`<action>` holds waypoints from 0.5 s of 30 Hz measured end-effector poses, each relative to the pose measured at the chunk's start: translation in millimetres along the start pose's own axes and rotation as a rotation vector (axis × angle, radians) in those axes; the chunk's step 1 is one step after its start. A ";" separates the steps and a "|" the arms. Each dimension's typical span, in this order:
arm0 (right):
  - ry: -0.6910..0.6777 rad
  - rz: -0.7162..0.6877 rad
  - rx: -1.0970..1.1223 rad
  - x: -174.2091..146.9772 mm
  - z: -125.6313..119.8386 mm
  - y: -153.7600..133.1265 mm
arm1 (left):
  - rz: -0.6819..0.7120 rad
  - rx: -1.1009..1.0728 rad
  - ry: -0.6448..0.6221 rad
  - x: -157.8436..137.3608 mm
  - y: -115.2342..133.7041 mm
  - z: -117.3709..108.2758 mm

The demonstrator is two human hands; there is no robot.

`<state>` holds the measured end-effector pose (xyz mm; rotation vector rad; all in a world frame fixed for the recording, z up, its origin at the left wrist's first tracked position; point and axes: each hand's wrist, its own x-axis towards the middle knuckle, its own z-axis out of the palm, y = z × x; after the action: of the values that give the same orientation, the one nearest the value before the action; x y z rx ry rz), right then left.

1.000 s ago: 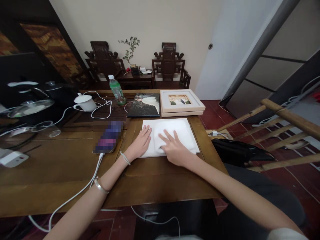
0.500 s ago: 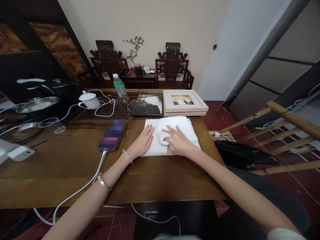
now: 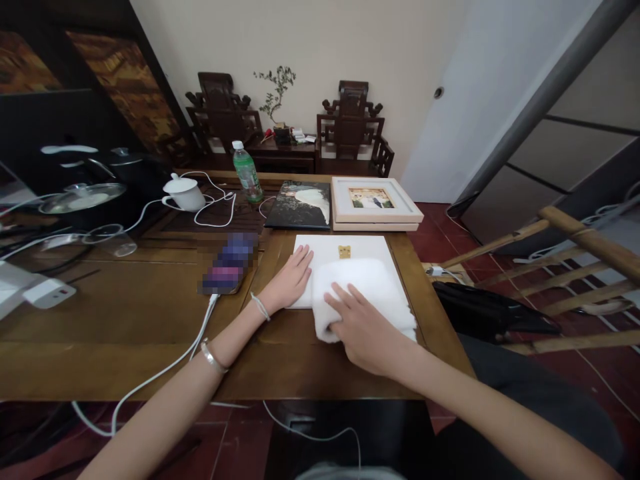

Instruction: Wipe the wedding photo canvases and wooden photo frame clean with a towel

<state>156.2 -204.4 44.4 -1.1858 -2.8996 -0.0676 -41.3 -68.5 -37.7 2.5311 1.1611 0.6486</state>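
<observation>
A flat white panel (image 3: 320,247) lies on the wooden table in front of me, with a small gold-coloured piece (image 3: 345,251) near its far edge. My left hand (image 3: 293,280) rests flat on the panel's left side, fingers stretched out. Under my right hand (image 3: 363,327) is a folded white towel (image 3: 370,277); my fingers press on its top and the thumb is tucked by its near fold. The towel covers the panel's near right part and hangs over its near edge.
Behind the panel lie a dark photo album (image 3: 300,203) and a pale picture frame (image 3: 375,217). To the left are a phone (image 3: 227,263) on a white cable, a green-labelled bottle (image 3: 247,173), a lidded white cup (image 3: 184,195) and a glass-lidded pot (image 3: 83,207). A wooden chair (image 3: 590,233) stands right.
My right hand has drawn the towel toward me over the panel's near edge, uncovering the gold-coloured piece near the far edge. My left hand stays flat on the panel. The view has shifted slightly.
</observation>
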 end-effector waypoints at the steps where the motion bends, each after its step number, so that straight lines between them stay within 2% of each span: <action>1: -0.016 -0.010 0.019 -3.2 -3.6 -1.3 | 0.002 -0.001 0.003 0.0 -0.1 0.1; 5: -0.031 0.047 0.063 8.1 -6.0 15.6 | -0.003 -0.010 0.008 -0.4 -0.6 0.7; 10: -0.001 0.211 -0.007 54.2 7.3 52.1 | -0.014 -0.037 0.014 -0.7 2.0 0.2; 13: 0.016 0.287 -0.077 80.8 10.1 57.4 | -0.046 -0.126 0.056 0.2 6.3 -4.1; 15: 0.007 0.316 -0.105 91.7 10.5 52.5 | -0.116 -0.246 0.123 1.5 9.4 -8.8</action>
<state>127.6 -102.3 38.1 -1.6391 -2.6921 -0.2219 -38.9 -72.7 -25.7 2.2289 1.1781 0.8699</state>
